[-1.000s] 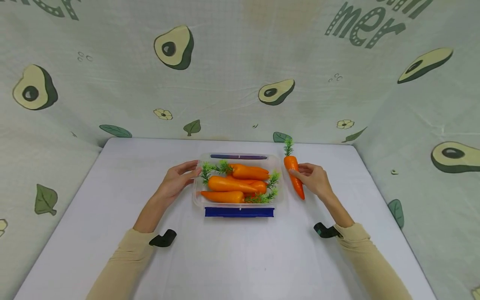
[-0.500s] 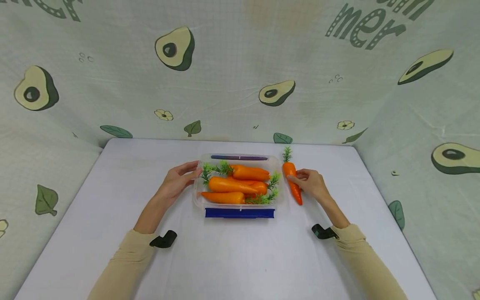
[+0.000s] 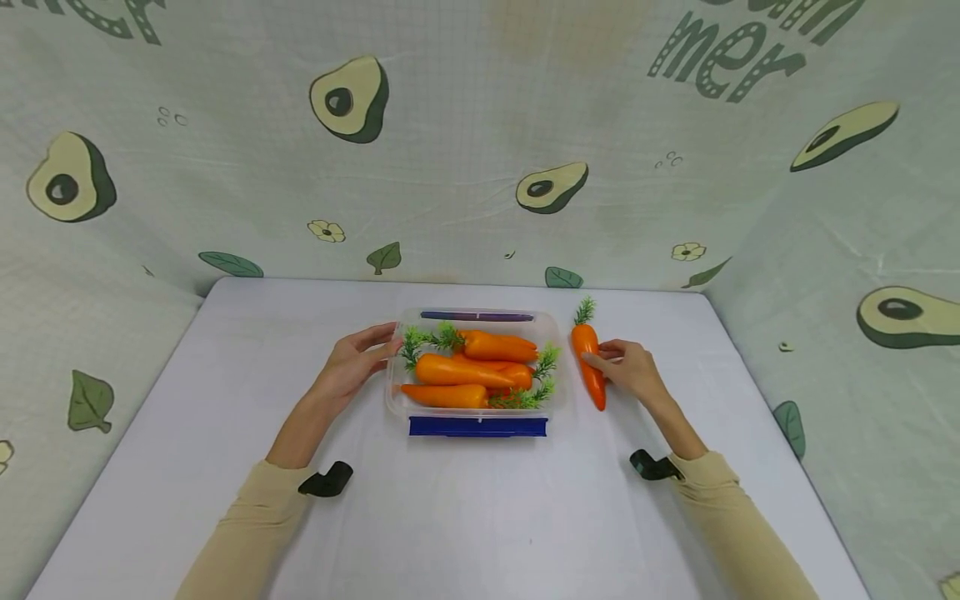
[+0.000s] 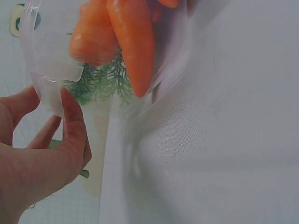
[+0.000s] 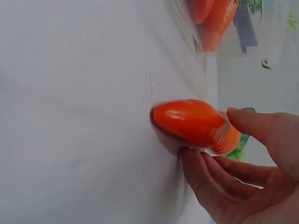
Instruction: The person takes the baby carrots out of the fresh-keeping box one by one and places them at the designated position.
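A clear plastic container [image 3: 480, 411] with blue clips stands on the white table, several orange carrots [image 3: 465, 367] with green tops inside it. My left hand [image 3: 355, 362] is at the container's left side. In the left wrist view, its thumb and fingers pinch the clear side flap [image 4: 55, 95]. Just right of the container, my right hand [image 3: 628, 367] grips a single carrot [image 3: 587, 354], its green top pointing to the back. Seen from the right wrist, the thumb [image 5: 247, 121] lies over this carrot and the fingers curl beneath it, the tip [image 5: 173, 116] close over the tabletop.
A blue clip [image 3: 477, 427] hangs folded out at the container's front, and another [image 3: 477, 316] lies along its back edge. Behind the table [image 3: 480, 517] rises a pale cloth [image 3: 450, 167] printed with avocados and leaves, which also hangs at both sides.
My right hand and its carrot have come a little toward me; lately they shifted slightly right, away from the container. The left hand and the container have stayed in place.
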Available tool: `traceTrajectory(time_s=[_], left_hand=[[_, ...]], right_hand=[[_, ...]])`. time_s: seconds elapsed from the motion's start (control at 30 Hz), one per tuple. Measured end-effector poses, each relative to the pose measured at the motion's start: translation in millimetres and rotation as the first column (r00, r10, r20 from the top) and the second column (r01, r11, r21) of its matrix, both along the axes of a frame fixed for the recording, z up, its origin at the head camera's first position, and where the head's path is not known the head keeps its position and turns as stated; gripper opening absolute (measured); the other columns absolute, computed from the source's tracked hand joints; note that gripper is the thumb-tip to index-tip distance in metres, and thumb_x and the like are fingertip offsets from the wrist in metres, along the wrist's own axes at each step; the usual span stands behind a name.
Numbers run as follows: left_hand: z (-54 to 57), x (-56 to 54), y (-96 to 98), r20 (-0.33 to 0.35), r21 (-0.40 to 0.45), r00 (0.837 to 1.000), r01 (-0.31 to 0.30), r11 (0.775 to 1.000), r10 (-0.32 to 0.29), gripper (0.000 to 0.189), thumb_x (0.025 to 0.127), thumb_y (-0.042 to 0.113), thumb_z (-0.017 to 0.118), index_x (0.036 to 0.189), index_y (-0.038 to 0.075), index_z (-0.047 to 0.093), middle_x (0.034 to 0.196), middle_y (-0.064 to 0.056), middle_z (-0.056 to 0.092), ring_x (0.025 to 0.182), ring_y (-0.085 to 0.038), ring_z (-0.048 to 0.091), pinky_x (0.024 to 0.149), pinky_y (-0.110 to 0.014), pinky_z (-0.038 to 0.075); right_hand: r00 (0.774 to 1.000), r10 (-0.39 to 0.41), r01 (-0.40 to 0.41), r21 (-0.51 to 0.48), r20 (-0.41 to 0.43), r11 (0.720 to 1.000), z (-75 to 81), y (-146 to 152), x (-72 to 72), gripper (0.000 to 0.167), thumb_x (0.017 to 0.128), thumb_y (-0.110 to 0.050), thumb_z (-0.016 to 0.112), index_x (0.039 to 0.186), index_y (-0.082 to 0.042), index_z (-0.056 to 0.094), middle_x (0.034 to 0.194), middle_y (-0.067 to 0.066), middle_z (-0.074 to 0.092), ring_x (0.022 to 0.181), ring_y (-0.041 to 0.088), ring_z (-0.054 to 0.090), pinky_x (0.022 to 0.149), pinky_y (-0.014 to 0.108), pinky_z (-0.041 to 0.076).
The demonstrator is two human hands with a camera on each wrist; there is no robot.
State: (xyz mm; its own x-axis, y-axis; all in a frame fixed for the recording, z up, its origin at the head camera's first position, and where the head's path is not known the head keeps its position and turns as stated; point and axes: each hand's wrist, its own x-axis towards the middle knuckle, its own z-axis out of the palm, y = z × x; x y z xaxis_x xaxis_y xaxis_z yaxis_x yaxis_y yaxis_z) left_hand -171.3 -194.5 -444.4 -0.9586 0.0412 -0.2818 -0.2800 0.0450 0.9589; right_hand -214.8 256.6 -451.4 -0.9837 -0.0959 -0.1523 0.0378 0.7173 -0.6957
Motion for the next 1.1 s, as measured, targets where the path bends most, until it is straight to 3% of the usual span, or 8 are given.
traceTrajectory(time_s=[0.2,0.5,0.83,1.1], left_hand=[[0.8,1.1,0.6,-0.004,0.007,1.000,0.005,1.000,-0.005,0.060,0.101,0.026,0.069,0.154,0.006,0.048,0.152,-0.015,0.046,0.126,-0.026,0.055,0.096,-0.020,0.052],[0.9,1.6,0.1,-0.009,0.006,1.000,0.011,1.000,-0.011,0.059,0.101,0.025,0.069,0.153,0.006,0.048,0.153,-0.015,0.046,0.125,-0.023,0.056,0.102,-0.027,0.050],[0.8,2.2,-1.3,-0.013,0.006,1.000,0.011,1.000,-0.010,0.058,0.101,0.026,0.069,0.153,0.007,0.049,0.153,-0.015,0.046,0.119,-0.016,0.057,0.100,-0.023,0.051],[0.2,1.2,-0.4,-0.014,0.008,1.000,0.005,1.000,-0.005,0.057,0.101,0.026,0.069,0.152,0.008,0.051,0.153,-0.013,0.047,0.120,-0.016,0.057,0.103,-0.027,0.050]], right_hand=[[1.000,0.014,-0.014,0.014,0.009,1.000,3.5,2,2.8,0.059,0.100,-0.032,0.069,0.133,0.016,0.056,0.121,0.034,0.064,0.092,0.036,0.071,0.077,0.035,0.061],[0.995,0.057,-0.048,0.101,-0.086,0.994,22.9,-4,2.5,0.050,0.102,-0.024,0.066,0.133,0.014,0.056,0.128,0.034,0.062,0.112,0.047,0.064,0.093,0.055,0.056],[0.964,0.167,-0.150,0.093,-0.209,0.984,53.7,-31,-0.5,0.039,0.100,-0.016,0.068,0.127,0.012,0.062,0.124,0.031,0.065,0.110,0.046,0.064,0.091,0.055,0.057],[0.944,0.241,-0.230,0.074,-0.226,0.970,74.9,-60,-2.4,0.038,0.100,-0.017,0.070,0.127,0.009,0.064,0.125,0.029,0.066,0.113,0.043,0.063,0.097,0.054,0.054]])
